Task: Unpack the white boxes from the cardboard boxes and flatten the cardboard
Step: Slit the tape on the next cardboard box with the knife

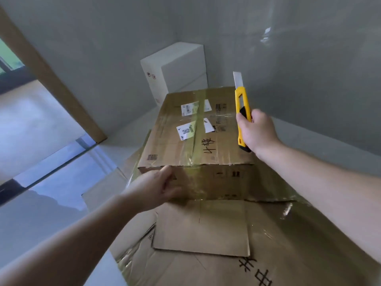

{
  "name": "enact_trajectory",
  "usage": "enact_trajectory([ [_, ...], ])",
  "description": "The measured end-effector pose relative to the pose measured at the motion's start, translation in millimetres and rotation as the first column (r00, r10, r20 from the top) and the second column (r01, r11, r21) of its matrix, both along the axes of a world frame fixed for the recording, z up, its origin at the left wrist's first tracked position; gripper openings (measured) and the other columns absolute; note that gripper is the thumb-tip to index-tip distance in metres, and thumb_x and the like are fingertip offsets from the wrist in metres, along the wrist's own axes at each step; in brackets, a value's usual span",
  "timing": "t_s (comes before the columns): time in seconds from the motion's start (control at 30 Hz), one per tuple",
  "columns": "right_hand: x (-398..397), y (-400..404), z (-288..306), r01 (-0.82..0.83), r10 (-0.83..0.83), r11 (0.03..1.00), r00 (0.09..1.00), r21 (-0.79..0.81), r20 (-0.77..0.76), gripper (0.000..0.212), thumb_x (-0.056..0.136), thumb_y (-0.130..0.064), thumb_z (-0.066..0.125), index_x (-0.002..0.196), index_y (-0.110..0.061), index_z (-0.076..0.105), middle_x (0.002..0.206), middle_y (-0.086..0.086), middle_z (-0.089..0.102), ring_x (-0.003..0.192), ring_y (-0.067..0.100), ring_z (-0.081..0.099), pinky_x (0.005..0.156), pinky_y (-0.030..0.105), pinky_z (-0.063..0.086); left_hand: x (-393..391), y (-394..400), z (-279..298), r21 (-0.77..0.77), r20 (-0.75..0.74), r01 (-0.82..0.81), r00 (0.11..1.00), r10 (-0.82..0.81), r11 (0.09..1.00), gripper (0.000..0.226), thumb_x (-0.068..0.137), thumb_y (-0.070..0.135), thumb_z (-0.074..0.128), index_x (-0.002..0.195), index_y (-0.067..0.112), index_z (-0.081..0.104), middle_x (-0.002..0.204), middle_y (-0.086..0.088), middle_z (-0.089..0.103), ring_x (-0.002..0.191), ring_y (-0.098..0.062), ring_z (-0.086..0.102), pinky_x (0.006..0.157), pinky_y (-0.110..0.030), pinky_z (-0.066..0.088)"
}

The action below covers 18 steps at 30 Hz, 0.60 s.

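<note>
- One sealed cardboard box [198, 145] sits on flattened cardboard [206, 234] on the floor before you.
- Your right hand [257, 131] grips the knife [242, 112], blade up, right of the tape seam [196, 124] running away from you.
- Your left hand [156, 188] rests open-fingered against the near-left corner.

Bare indoor room corner, plain grey walls [103, 48], glossy floor [51, 193], wooden door frame [51, 79]

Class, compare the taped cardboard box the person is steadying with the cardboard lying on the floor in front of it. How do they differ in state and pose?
The taped cardboard box stands whole and closed, tape along its top seam; the flattened cardboard lies opened out flat on the floor. The box carries white labels on top; the flattened cardboard shows none, only black handwriting near its front edge. The box rests on the flattened cardboard. Both are brown and bear shiny tape.
</note>
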State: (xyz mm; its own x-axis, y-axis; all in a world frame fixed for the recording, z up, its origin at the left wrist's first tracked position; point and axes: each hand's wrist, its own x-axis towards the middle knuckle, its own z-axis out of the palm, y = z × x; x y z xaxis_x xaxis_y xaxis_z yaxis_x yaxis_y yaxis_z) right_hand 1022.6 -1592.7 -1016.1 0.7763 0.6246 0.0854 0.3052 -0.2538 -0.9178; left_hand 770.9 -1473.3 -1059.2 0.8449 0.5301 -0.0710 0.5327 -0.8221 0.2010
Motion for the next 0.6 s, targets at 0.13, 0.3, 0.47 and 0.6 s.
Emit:
enact_trajectory([
  [0.13,15.1,-57.6,-19.9,0.007,-0.011,0.999,0.997,-0.043,-0.079,0.033,0.097,-0.028,0.05,0.095,0.004,0.058,0.088,0.02,0.065,0.075,0.03,0.063,0.066,0.039,0.054,45.7,24.9,12.7,0.204,0.034,-0.071,0.997,0.065,0.977,0.037,0.076,0.053,0.067,0.091,0.025,0.048,0.089,0.012,0.047,0.086,-0.014,0.048,0.069,-0.031,0.042],
  [0.3,11.6,-110.5,-35.1,-0.113,0.095,0.983,0.988,-0.148,-0.124,0.026,0.097,-0.023,0.05,0.091,0.0,0.059,0.08,0.009,0.065,0.066,0.017,0.061,0.059,0.029,0.048,52.3,49.4,18.4,0.098,-0.174,0.152,0.976,-0.134,0.983,0.024,0.081,0.037,0.07,0.094,0.025,0.054,0.094,0.011,0.048,0.083,-0.015,0.054,0.073,-0.033,0.049],
  [0.47,4.5,-129.2,-35.7,-0.146,0.119,0.977,0.977,-0.154,-0.175,0.025,0.097,-0.024,0.05,0.086,-0.004,0.06,0.074,0.006,0.064,0.063,0.016,0.061,0.059,0.03,0.05,20.7,69.1,26.4,0.237,-0.183,0.206,0.969,-0.164,0.95,0.017,0.088,0.042,0.06,0.089,0.025,0.059,0.086,0.012,0.052,0.072,-0.014,0.052,0.066,-0.032,0.048],
  [0.6,-7.9,-129.8,-41.4,-0.216,0.167,0.957,0.957,-0.195,-0.236,0.024,0.098,-0.025,0.049,0.091,-0.005,0.059,0.08,0.011,0.066,0.066,0.02,0.065,0.065,0.036,0.056,15.6,68.4,19.3,0.385,-0.145,0.324,0.946,-0.289,0.864,0.011,0.084,0.022,0.065,0.075,0.017,0.06,0.068,0.005,0.05,0.059,-0.02,0.054,0.05,-0.028,0.046],
])
